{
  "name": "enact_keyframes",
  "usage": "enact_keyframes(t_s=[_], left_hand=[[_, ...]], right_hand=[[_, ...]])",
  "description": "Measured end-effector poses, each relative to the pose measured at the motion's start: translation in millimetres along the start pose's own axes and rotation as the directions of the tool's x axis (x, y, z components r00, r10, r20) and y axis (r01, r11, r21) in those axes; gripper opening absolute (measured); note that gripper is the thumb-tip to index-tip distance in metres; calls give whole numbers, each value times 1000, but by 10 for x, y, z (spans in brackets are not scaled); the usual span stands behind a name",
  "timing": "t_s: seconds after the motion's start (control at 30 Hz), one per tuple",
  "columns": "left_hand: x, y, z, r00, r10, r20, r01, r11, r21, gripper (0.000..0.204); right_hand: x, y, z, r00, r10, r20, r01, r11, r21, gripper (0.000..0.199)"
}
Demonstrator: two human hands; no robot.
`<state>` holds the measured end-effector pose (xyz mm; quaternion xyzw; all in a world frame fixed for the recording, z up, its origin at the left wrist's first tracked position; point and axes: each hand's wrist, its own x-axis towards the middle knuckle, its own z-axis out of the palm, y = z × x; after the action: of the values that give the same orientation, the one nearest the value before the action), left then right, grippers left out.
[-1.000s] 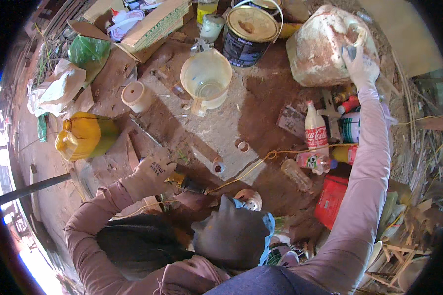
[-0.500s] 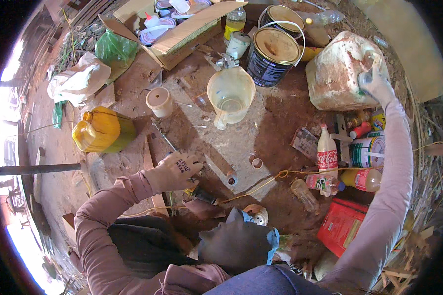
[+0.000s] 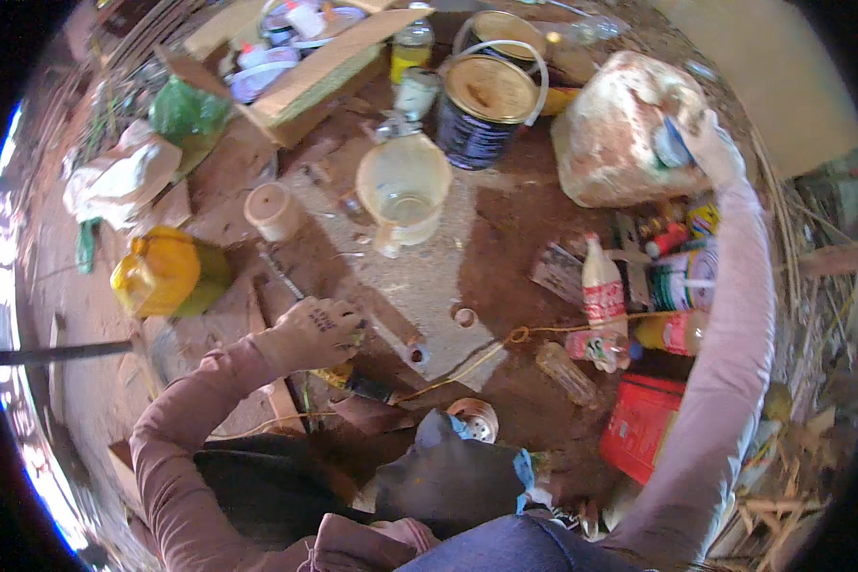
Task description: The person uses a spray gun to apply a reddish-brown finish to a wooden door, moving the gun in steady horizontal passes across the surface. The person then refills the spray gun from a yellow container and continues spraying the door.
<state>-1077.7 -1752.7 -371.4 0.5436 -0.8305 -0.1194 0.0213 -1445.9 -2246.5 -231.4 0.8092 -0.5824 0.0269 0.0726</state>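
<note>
A large white jerrycan (image 3: 601,124), stained with reddish dirt, stands at the far right. My gloved right hand (image 3: 713,151) is closed at a round, blue-edged cap (image 3: 673,145) against its side; the fingers are partly blurred. At centre left, my gloved left hand (image 3: 313,334) is curled over a yellow and black corded power tool (image 3: 353,381) lying low on the ground. A long metal rod (image 3: 281,273) sticks out beyond the left hand, and most of the grip is hidden beneath it. Between my hands stands a translucent measuring jug (image 3: 404,191) with clear liquid inside.
Dark paint buckets (image 3: 481,119) stand behind the jug, beside an open cardboard box (image 3: 319,81) of containers. A yellow jerrycan (image 3: 167,272) is at left. Several bottles (image 3: 602,286) and a red case (image 3: 642,424) lie at right. An orange cord (image 3: 462,370) crosses the ground.
The whole view has shifted, so things appear further left, and it is blurrier. More of the cap's blue edge shows at my right hand. My left hand stays over the power tool.
</note>
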Motion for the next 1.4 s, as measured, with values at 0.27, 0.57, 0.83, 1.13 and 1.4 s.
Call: enact_keyframes(t_s=[0.27, 0.57, 0.83, 1.13, 1.4], left_hand=[[75, -9, 9, 997, 68, -47, -66, 997, 41, 46], [110, -24, -76, 992, -128, 7, 128, 988, -91, 46], [477, -160, 87, 840, -525, 135, 519, 707, -481, 81], [949, -346, 283, 616, -717, 327, 686, 284, -670, 95], [835, -651, 520, 974, -228, -13, 226, 969, -103, 52]], right_hand=[[146, 183, 55, 946, -320, 57, 323, 945, -56, 94], [123, 100, 75, 956, -287, 67, 276, 951, 138, 89], [193, 108, 43, 961, -227, 156, 224, 974, 34, 113], [-146, -128, -168, 942, -270, 198, 291, 953, -84, 77], [-110, 163, 88, 956, -273, -104, 278, 959, 44, 77]])
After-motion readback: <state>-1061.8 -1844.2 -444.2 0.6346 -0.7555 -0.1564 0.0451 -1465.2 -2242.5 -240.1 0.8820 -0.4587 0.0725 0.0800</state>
